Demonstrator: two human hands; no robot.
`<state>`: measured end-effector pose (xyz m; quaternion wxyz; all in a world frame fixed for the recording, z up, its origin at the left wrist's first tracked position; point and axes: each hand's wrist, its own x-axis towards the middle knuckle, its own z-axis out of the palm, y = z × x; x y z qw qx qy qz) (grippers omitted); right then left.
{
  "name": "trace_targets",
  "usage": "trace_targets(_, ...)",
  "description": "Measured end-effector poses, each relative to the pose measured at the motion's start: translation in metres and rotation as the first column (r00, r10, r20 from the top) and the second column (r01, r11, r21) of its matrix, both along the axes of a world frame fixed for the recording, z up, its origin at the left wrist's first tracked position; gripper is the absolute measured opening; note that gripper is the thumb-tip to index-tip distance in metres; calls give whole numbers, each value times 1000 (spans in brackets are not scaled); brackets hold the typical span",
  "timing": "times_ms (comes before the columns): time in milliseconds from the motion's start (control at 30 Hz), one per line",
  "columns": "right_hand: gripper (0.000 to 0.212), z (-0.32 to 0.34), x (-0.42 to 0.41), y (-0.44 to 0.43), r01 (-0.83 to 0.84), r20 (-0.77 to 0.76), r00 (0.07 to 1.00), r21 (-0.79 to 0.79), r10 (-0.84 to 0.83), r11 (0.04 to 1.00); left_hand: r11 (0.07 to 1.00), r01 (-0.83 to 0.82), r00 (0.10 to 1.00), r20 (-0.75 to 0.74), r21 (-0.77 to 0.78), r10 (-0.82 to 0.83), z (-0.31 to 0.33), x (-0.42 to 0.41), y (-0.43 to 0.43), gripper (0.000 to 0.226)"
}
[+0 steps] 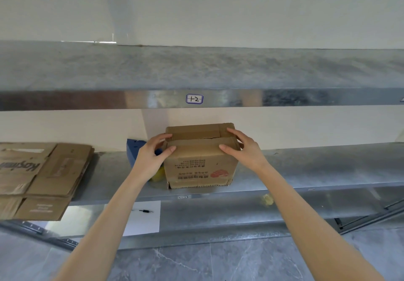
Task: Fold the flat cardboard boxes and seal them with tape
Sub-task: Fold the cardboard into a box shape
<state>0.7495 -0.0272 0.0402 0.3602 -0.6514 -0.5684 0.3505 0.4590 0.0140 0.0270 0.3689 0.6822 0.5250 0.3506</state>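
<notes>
A small brown cardboard box (200, 169) stands folded on the middle metal shelf (306, 167), its print upside down and its top flaps closed with old tape across them. My left hand (154, 155) holds the box's upper left corner, thumb on the front edge and fingers curled over the top. On the upper right corner my right hand (242, 147) grips the same way. A stack of flat cardboard boxes (41, 178) lies on the same shelf at the left, overhanging its front edge.
A blue object (133, 151) and something yellow (158, 174) sit behind and left of the box. The upper shelf (196, 68) carries a label "1-2" (194, 99). Below lies a white sheet (144, 217) with a small dark pen-like item (144, 211). Grey tiled floor underneath.
</notes>
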Motion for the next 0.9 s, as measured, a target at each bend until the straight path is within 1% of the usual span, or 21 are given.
trace_targets(167,55,14,18,-5,67,58,996,95,-73,993,1000,-5,999,52,26,4,1,25,-3,34)
trace_targets(333,52,21,37,-15,120,92,987,118,-131,986,998,49,992,113,46,-54,9,46,-1,34)
trace_targets(433,51,14,34,-18,147,70,985,103,-155,984,996,64,993,93,58,-69,12,47,1,33)
trace_targets(600,46,-3,9,-17,157,-85,985,92,-149,983,996,58,998,12,74,-59,14,22,9,35)
trace_targets(733,46,-6,-3,-11,140,-78,988,92,-133,986,999,32,999,18,18,-32,4,8,7,34)
trace_targets(900,47,-7,-12,-4,118,-29,993,78,-116,990,1000,10,999,50,1,-10,-6,-5,7,35)
